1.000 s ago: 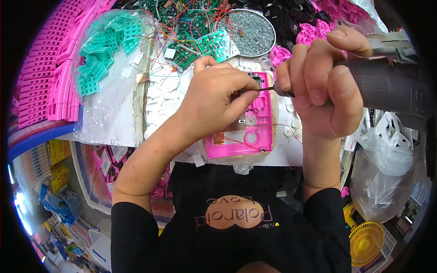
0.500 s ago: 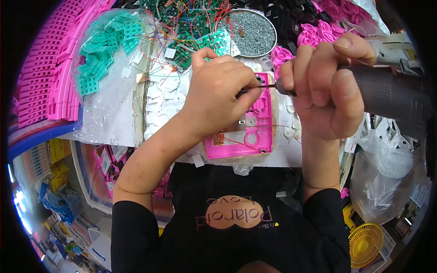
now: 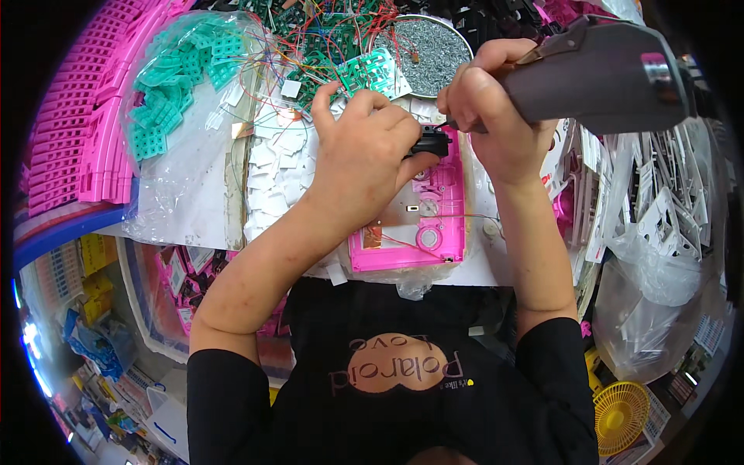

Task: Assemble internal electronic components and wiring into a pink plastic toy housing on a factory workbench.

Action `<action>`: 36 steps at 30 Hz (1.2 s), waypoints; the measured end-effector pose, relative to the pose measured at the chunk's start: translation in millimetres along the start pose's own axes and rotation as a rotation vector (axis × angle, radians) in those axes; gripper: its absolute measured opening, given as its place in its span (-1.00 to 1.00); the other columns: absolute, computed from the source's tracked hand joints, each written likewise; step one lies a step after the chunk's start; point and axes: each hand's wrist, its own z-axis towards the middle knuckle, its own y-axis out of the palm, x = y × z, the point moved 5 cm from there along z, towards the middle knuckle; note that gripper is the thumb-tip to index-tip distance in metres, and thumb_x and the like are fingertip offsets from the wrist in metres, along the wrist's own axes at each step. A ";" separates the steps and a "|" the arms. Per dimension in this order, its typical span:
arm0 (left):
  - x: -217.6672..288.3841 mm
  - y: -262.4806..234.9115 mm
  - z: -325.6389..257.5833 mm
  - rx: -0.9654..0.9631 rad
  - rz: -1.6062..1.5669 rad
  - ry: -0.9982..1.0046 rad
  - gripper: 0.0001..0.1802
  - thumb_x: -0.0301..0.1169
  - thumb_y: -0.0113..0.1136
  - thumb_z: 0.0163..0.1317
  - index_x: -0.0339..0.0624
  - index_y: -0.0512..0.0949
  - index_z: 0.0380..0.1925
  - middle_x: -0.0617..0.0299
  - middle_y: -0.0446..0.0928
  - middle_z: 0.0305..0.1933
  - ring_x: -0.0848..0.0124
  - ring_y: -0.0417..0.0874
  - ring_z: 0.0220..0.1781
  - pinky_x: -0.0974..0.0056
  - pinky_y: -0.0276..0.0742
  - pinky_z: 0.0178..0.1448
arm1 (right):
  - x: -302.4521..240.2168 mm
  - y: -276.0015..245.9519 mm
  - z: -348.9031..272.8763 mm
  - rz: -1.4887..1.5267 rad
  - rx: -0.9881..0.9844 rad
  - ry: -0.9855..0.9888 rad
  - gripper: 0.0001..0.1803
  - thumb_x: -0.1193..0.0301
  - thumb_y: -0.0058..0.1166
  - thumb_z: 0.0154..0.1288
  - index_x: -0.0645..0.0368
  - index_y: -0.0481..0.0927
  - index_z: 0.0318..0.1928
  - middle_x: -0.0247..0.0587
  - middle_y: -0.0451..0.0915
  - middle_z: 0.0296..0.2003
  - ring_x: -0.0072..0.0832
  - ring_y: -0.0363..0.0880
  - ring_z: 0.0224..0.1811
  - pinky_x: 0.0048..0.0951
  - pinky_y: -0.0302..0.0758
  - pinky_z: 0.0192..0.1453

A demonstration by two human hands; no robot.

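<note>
A bright pink plastic housing (image 3: 454, 232) lies on the work surface before me, with thin red wires and a small copper-coloured piece inside. My left hand (image 3: 366, 143) is closed on a small black plastic part (image 3: 432, 142) at the housing's upper end. My right hand (image 3: 496, 116) grips a dark grey electric screwdriver (image 3: 597, 77), tilted so that its body points up to the right. The screwdriver's thin tip is beside the black part; whether it touches a screw, I cannot tell.
Beyond the housing stands a round tray of small screws (image 3: 434, 58). Green circuit boards (image 3: 368, 71) with tangled wires lie at the back. White square pieces (image 3: 271, 167) spread left of the housing, near a bag of teal parts (image 3: 163, 101). White plastic parts (image 3: 666, 213) pile up at right.
The screwdriver has swung from pointing sideways to a raised tilt, and my right hand has moved left and turned. The black part in my left hand now shows more.
</note>
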 end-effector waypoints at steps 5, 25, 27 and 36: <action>-1.9 2.0 -0.8 -0.007 -0.046 0.015 -0.67 -0.11 0.47 0.10 -0.06 0.67 -0.25 0.37 0.64 -0.17 0.26 0.57 0.08 -0.27 0.10 0.38 | -3.3 10.4 -2.7 -0.252 -0.024 -0.012 -0.89 0.60 0.11 0.33 0.27 0.44 -0.21 -0.26 0.46 -0.58 -0.58 0.42 -0.62 -0.37 0.58 -0.35; -151.8 -210.7 -298.1 -0.521 -0.557 -1.035 -0.03 -0.36 0.47 0.11 -0.32 0.22 0.51 0.01 0.31 0.49 0.29 0.39 0.44 0.22 0.33 0.46 | -58.5 -86.6 -52.8 -0.764 0.357 0.100 -0.38 0.49 0.38 0.26 0.16 0.53 0.34 -0.24 0.63 0.06 -0.55 0.64 -0.06 -0.47 0.62 -0.21; -199.5 -182.9 -420.1 -0.642 -0.437 -1.305 -0.05 -0.48 0.44 -0.07 -0.25 0.34 0.43 0.21 0.58 -0.02 0.44 0.56 -0.19 0.32 0.55 -0.17 | -61.3 -92.3 -72.5 -0.774 0.322 0.253 -0.40 0.47 0.36 0.27 0.11 0.56 0.34 -0.22 0.66 0.06 -0.52 0.66 -0.06 -0.46 0.64 -0.18; -277.3 -118.1 -684.8 -0.582 0.681 -1.393 -0.10 -0.11 0.42 0.17 -0.31 0.32 0.44 -0.24 0.66 0.03 -0.10 0.69 0.13 -0.01 0.57 0.20 | 0.9 -49.3 -21.3 -1.598 -0.181 -0.179 -0.77 0.36 0.32 0.16 0.12 0.77 -0.16 -0.17 0.69 -0.34 -0.11 0.64 -0.26 -0.09 0.63 -0.14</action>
